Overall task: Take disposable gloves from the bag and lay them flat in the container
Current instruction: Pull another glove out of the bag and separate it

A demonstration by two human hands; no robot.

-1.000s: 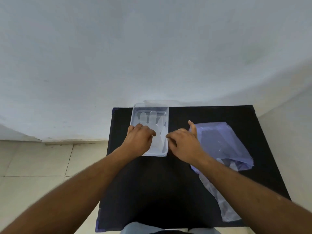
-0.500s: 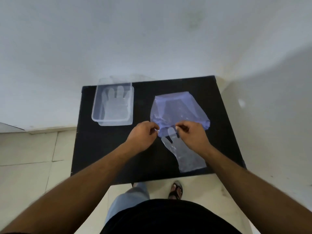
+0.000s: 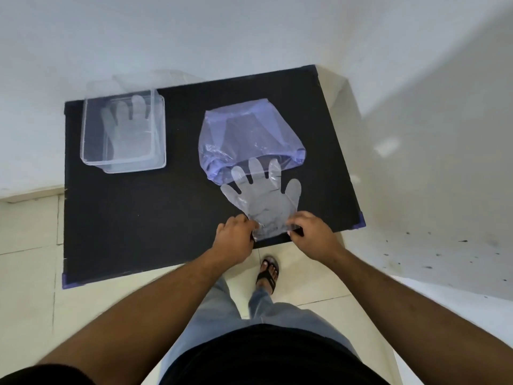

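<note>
A clear disposable glove (image 3: pixel 263 198) lies spread on the black table, fingers pointing away from me and overlapping the mouth of the purple plastic bag (image 3: pixel 247 134). My left hand (image 3: pixel 236 236) pinches the left corner of its cuff. My right hand (image 3: pixel 311 234) pinches the right corner. The cuff sits at the table's near edge. At the far left stands a clear plastic container (image 3: pixel 86 129) with another glove (image 3: pixel 127 129) lying flat inside it.
The black table (image 3: pixel 133 212) stands against a white wall, with a second wall close on the right. Tiled floor shows below the near edge, along with my foot in a sandal (image 3: pixel 268 272).
Both hands went from the container to the bag's mouth, then pulled back toward the near edge, drawing a glove out by its cuff. My view tilted further down.
</note>
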